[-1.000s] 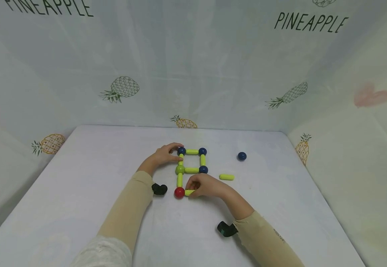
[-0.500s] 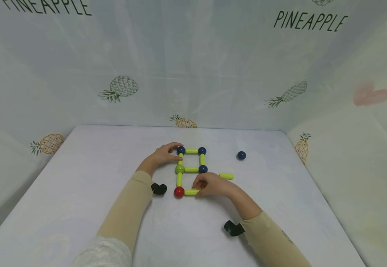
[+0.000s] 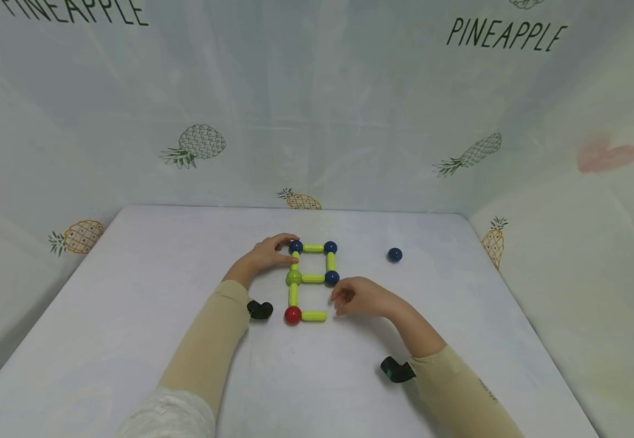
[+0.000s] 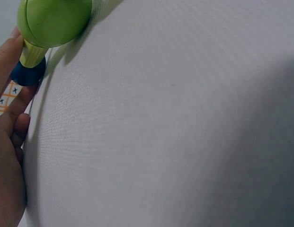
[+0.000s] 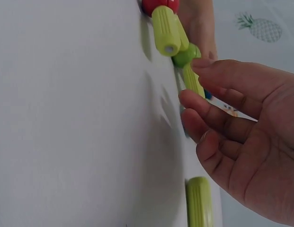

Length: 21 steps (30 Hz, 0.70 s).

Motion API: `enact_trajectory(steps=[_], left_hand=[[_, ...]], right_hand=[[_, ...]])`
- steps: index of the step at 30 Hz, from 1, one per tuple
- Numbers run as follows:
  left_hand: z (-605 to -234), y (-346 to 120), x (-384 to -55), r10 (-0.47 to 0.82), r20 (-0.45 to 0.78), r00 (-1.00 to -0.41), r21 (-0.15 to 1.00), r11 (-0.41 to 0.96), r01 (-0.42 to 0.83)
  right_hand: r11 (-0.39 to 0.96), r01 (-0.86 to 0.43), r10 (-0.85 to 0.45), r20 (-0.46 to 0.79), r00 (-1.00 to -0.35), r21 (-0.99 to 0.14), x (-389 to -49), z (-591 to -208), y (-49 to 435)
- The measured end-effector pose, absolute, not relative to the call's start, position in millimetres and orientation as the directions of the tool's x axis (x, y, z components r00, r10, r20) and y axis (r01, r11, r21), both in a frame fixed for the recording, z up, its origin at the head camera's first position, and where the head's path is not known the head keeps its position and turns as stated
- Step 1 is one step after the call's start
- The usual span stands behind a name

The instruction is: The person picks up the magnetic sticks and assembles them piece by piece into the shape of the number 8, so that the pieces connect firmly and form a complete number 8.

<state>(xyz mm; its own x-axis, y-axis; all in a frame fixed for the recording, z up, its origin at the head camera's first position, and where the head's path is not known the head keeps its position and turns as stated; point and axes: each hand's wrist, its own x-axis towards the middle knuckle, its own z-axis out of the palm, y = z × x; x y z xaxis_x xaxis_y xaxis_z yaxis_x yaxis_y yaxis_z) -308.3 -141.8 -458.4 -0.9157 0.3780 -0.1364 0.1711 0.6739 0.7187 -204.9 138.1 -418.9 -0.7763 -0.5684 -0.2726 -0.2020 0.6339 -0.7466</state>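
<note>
A flat frame of balls and yellow-green rods lies on the table. Blue balls, one being the far-right ball [image 3: 330, 247], and a green ball [image 3: 293, 277] form its square. From the green ball a rod runs down to a red ball [image 3: 293, 314], and another rod [image 3: 314, 316] sticks out rightward with its outer end bare. My left hand [image 3: 267, 254] holds the far-left corner, thumb by the side rod and a finger behind the blue ball [image 4: 29, 73]. My right hand [image 3: 365, 297] hovers right of the bare rod end, fingers loosely curled, holding nothing.
A loose blue ball [image 3: 395, 255] lies to the right on the white table [image 3: 448, 304]. Beneath the right hand, a loose yellow-green rod [image 5: 200, 203] shows in the right wrist view and is hidden in the head view. A pineapple-print cloth [image 3: 349, 109] surrounds the table.
My right hand has let go of the rod beside the red ball and moved right and slightly away, now covering the loose rod. The left hand has kept its place.
</note>
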Motion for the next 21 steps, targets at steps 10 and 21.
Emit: enact_trajectory(steps=[10, 21], left_hand=[[-460.8, -141.6, -309.2, 0.374, -0.151, -0.915, 0.723, 0.673, 0.156], [-462.0, -141.6, -309.7, 0.380, -0.141, -0.914, 0.719, 0.674, 0.169]], right_hand=[[0.621, -0.247, -0.537, -0.175, -0.825, -0.744, -210.7, -414.5, 165.7], [0.647, -0.250, -0.396, -0.037, -0.917, -0.721, -225.1, -411.0, 193.3]])
